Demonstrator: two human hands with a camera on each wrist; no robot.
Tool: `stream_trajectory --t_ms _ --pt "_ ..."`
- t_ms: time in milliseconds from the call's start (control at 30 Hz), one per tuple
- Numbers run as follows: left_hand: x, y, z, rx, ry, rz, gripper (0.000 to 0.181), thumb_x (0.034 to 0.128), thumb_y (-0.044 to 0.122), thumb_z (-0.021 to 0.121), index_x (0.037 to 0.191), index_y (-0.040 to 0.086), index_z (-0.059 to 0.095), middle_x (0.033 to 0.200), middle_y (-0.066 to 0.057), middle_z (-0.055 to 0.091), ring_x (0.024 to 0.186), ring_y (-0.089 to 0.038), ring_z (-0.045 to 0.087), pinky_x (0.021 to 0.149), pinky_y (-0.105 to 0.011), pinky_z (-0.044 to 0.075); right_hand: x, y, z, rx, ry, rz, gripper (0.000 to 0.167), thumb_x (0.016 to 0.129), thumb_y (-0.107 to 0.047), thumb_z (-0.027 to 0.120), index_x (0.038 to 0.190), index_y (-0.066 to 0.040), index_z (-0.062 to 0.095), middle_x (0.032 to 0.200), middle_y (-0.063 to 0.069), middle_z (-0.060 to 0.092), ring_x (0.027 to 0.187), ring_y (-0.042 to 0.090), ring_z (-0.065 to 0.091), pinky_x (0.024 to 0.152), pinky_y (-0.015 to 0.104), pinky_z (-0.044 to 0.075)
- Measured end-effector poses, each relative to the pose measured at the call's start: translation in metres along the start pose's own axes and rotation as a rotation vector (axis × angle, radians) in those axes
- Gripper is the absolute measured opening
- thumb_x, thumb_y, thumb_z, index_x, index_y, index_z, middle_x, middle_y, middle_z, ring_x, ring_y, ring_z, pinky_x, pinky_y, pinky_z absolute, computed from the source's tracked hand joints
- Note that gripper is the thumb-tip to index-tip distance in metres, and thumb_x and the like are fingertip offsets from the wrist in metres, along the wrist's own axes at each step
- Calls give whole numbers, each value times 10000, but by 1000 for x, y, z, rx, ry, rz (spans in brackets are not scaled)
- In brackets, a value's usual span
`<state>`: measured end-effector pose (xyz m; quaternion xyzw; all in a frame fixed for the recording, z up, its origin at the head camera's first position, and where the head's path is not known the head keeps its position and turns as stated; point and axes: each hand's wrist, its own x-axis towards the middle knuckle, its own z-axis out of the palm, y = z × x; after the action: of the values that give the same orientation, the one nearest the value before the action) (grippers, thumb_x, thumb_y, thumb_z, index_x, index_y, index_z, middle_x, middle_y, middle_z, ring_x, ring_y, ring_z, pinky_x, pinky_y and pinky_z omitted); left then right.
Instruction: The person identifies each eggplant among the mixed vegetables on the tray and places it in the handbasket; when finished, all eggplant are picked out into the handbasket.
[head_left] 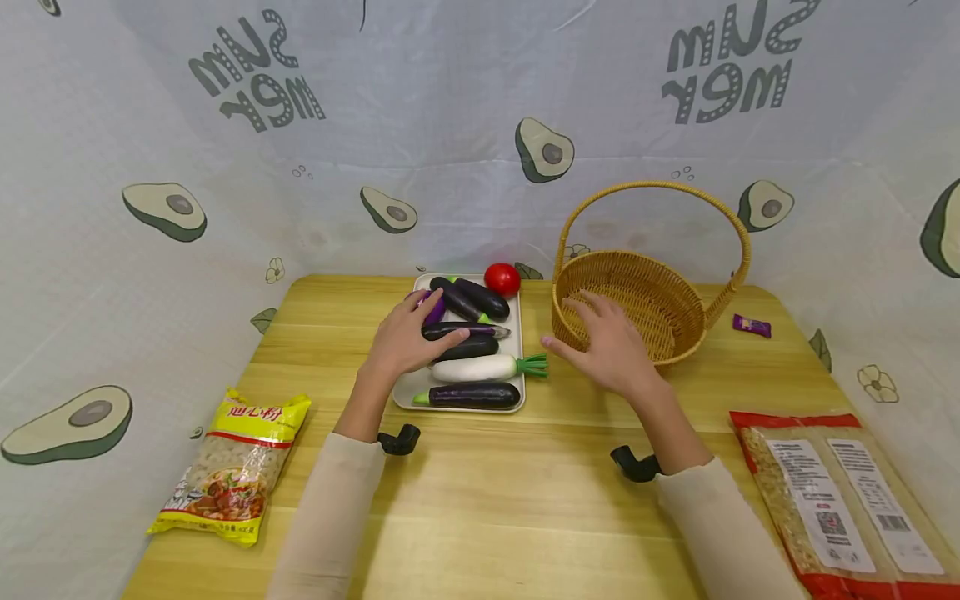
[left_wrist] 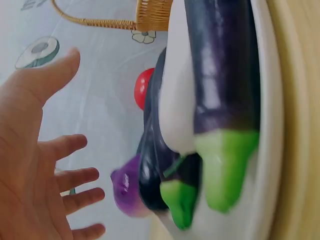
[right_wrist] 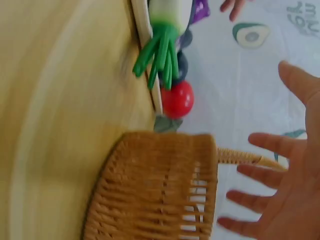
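Above a white tray (head_left: 405, 390) my left hand (head_left: 408, 337) hovers with fingers spread, holding nothing. Several dark eggplants (head_left: 472, 395) lie on the tray beside a white radish (head_left: 476, 368) with green stalks. A round purple vegetable (left_wrist: 127, 187) is partly hidden behind the left hand in the head view. At the tray's far right corner sits a red tomato (head_left: 502, 279). My right hand (head_left: 611, 346), also spread and holding nothing, is in front of the wicker basket (head_left: 637, 287), covering part of its near left rim. In the right wrist view its fingers are apart from the basket wall.
A yellow bag of pasta (head_left: 232, 467) lies at the table's left. On the right lies a red-edged clear packet (head_left: 840, 500) with white labels. A small purple wrapped sweet (head_left: 752, 326) is right of the basket, whose tall handle (head_left: 652, 185) arches upward. A printed curtain (head_left: 450, 125) hangs behind.
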<state>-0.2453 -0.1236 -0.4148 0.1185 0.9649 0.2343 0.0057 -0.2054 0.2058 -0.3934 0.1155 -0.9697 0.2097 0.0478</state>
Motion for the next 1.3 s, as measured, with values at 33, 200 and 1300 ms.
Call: stream_trajectory --t_ms 33,200,1300 --pt "-1 -3 0 -31 4 -1 937 884 745 560 1648 287 268 1704 -117 251 1548 -397 260 1202 -657 259 -2 -2 2 23 16 -24 811 939 -675 575 1545 -148 464 1642 167 351 1502 457 296 1139 730 278" --pt "-8 -21 0 -125 12 -31 899 936 622 586 1651 183 261 1660 -192 294 1511 -424 296 1162 -643 345 -15 -14 13 147 57 -141 573 960 -463 691 1408 -117 605 1456 154 568 1329 405 528 1038 624 459" --pt "-15 -75 11 -300 -129 -124 755 863 175 643 1584 133 421 1458 -216 552 1151 -356 613 890 -418 558 -29 -43 74 327 -186 -198 469 899 -371 792 1290 -125 715 1189 26 720 984 163 621 873 370 537"
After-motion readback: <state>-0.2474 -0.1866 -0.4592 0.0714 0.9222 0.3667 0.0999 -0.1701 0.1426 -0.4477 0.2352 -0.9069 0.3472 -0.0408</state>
